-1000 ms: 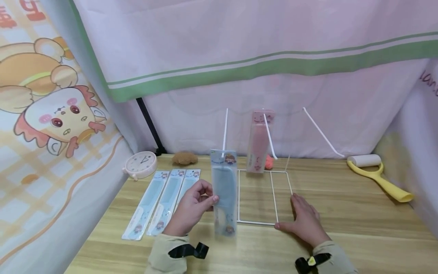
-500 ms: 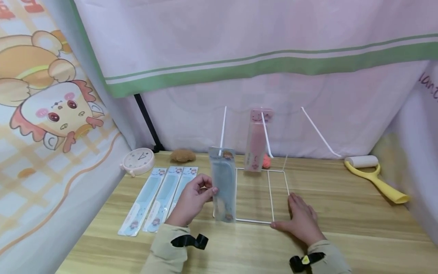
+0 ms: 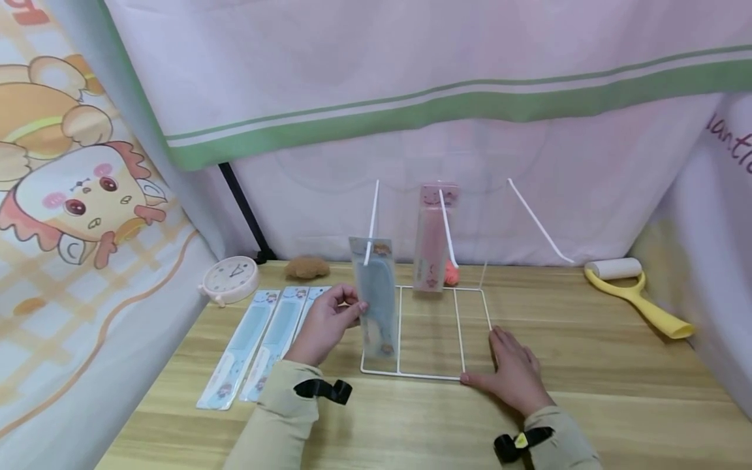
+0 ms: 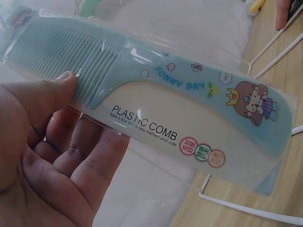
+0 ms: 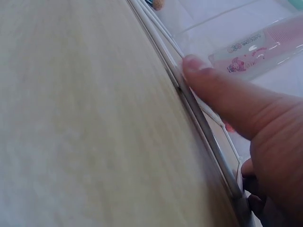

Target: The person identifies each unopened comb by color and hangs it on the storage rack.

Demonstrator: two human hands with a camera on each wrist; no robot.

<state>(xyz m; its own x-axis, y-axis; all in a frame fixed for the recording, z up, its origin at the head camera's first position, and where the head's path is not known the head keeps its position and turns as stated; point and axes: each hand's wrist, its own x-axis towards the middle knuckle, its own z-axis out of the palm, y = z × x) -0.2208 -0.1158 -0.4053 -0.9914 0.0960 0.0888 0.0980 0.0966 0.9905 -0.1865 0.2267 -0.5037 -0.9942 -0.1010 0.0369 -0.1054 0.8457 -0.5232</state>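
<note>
My left hand [image 3: 329,320] pinches the edge of a packaged blue plastic comb [image 3: 377,300] between thumb and fingers. The pack stands nearly upright below the left prong [image 3: 373,209] of a white wire rack, whose tip shows in front of the pack's top. In the left wrist view the comb [image 4: 156,90] lies in clear wrap, the thumb over its teeth. My right hand [image 3: 514,372] rests at the front right corner of the rack's base [image 3: 431,376], thumb on the front wire, fingers along the side wire. A packaged pink comb [image 3: 431,241] hangs on the middle prong [image 3: 448,228].
Several packaged blue combs [image 3: 241,346] lie on the wooden table [image 3: 411,431] to the left. Behind them are a pink clock [image 3: 229,279] and a brown lump [image 3: 307,267]. A yellow-handled roller [image 3: 646,297] lies far right. The right prong [image 3: 540,222] is bare.
My left hand has moved the comb pack back along the left prong, and more of the prong's tip shows in front. The right hand stays at the rack's corner. The head view has shifted slightly.
</note>
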